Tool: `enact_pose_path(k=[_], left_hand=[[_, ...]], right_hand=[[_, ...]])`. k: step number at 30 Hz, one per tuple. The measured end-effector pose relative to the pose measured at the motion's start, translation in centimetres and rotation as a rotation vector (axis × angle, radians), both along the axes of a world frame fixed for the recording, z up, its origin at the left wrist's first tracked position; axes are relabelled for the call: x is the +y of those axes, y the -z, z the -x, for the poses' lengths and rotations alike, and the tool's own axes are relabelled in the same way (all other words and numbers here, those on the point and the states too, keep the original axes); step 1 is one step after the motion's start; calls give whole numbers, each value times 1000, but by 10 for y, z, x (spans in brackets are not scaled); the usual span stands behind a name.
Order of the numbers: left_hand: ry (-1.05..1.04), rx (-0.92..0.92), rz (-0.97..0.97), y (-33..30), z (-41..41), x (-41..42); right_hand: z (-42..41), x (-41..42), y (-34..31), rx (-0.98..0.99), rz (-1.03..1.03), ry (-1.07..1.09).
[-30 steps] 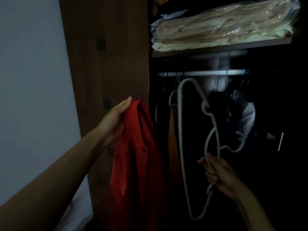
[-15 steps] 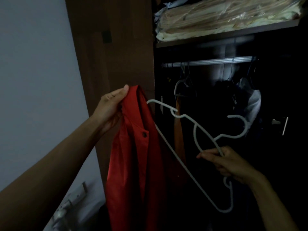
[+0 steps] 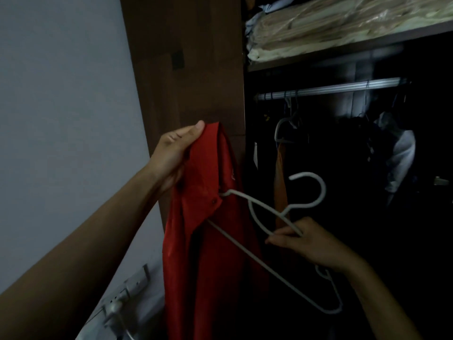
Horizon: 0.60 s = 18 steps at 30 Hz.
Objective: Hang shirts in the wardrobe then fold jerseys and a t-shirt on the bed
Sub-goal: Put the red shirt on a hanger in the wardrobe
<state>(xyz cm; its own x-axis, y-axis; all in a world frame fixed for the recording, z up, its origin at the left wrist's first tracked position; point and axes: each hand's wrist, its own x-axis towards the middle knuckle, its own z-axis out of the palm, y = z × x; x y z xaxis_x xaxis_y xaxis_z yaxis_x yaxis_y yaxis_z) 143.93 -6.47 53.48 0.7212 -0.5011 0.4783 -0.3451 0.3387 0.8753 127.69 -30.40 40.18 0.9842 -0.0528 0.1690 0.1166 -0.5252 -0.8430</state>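
One hanger (image 3: 247,253) arm enters the red shirt (image 3: 210,253) at nine o'clock; left hand (image 3: 174,153) pinches collar, right hand (image 3: 311,244) clasps hanger. Slippery fabric could slide off.

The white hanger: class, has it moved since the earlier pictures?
Yes. The white hanger has swung left, away from the wardrobe rail, its end now inside the red shirt.
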Motion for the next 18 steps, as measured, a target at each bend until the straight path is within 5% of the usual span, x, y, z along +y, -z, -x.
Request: enact_pose_path(k=[5, 18], left_hand=[[1, 3, 88, -3, 26, -5], [-85, -36, 157, -56, 33, 31]], right_hand=[[-16, 31, -2, -22, 149, -2], [48, 27, -21, -163, 3, 332]])
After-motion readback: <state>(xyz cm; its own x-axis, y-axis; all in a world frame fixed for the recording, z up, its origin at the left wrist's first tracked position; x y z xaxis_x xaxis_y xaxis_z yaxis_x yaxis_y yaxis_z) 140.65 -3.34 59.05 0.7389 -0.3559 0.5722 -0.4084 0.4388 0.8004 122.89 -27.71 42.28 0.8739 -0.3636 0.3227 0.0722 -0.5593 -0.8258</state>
